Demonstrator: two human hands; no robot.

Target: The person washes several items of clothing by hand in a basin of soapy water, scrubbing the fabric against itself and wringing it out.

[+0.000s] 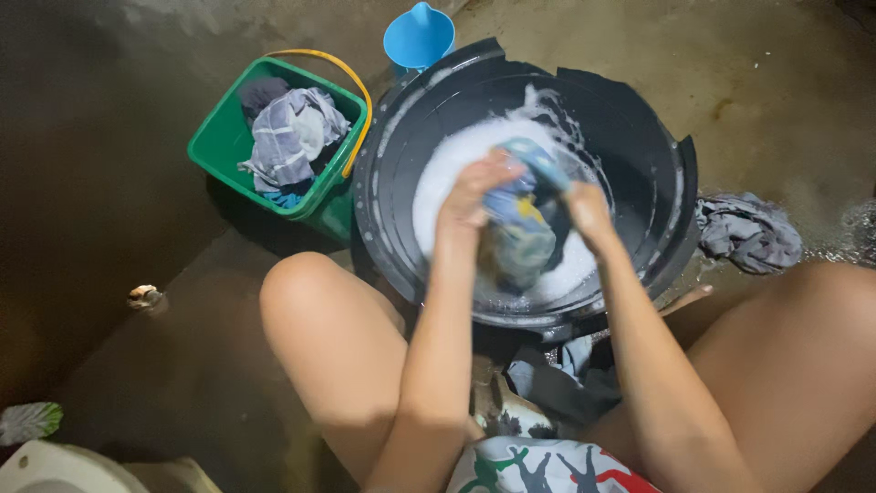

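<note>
Bucket [228, 137] left of tub [671, 173], scoop [418, 36] behind

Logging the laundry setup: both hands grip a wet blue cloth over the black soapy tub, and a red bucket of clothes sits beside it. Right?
Not quite: the head view shows the square plastic bucket of clothes is green, not red. The rest holds: both hands, left and right, grip the wet blue cloth over the black soapy tub.

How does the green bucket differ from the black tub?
The green bucket is square, smaller and has a yellow handle; the black tub is round, larger, with a cracked rim. The bucket holds piled clothes without visible water; the tub holds soapy water. Both stand on the wet floor.
</note>
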